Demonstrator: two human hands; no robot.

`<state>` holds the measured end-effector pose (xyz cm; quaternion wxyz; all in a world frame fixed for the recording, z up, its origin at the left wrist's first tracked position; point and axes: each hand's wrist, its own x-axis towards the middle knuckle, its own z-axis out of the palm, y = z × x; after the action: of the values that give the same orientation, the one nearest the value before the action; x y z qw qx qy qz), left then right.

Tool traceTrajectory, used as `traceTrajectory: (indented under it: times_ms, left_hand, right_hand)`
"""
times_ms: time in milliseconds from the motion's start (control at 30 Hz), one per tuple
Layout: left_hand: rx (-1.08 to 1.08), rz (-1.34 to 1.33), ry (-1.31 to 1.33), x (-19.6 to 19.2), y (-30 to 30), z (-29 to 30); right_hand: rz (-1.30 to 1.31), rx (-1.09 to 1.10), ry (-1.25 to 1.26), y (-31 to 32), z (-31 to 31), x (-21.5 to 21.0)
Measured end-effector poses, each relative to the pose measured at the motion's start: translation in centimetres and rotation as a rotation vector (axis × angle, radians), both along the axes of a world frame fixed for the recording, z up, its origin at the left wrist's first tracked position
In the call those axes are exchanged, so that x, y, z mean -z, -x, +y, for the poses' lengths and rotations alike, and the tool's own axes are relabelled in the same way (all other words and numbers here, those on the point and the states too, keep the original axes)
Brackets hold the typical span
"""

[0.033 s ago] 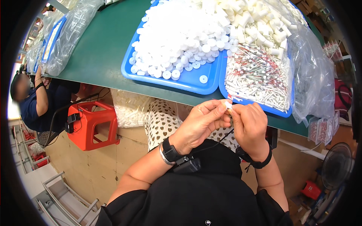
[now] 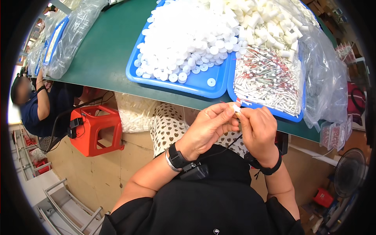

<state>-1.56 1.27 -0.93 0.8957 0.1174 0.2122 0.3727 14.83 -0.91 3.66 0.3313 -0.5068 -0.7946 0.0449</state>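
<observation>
My left hand (image 2: 207, 127) and my right hand (image 2: 258, 131) meet just below the table's edge, fingertips pinched together on a small white plastic piece (image 2: 236, 108). Both wrists wear dark bands. Right above the hands lies a blue tray (image 2: 250, 104) of small white nozzle parts with thin red tubes (image 2: 270, 78). To its left a second blue tray (image 2: 196, 86) holds a heap of round white caps (image 2: 188, 35). One cap (image 2: 211, 82) lies apart on the tray's bare floor.
The trays sit on a green table (image 2: 105, 51). Clear plastic bags (image 2: 70, 35) lie at the far left and another clear bag (image 2: 325, 86) at the right. Below the table stand a red stool (image 2: 98, 129) and a bag of white parts (image 2: 135, 111). Another person (image 2: 37, 109) sits at left. A fan (image 2: 348, 172) stands lower right.
</observation>
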Motion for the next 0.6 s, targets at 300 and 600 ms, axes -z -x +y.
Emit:
traceTrajectory:
  times_ms: [300, 600]
  left_hand:
    - [-0.159, 0.202, -0.121, -1.0, 0.9, 0.7]
    - [-0.199, 0.252, -0.123, -1.6, 1.1, 0.7]
  right_hand:
    - [-0.158, 0.051, 0.058, -1.7, 5.3, 0.5]
    - [-0.201, -0.004, 0.071, -2.3, 6.4, 1.0]
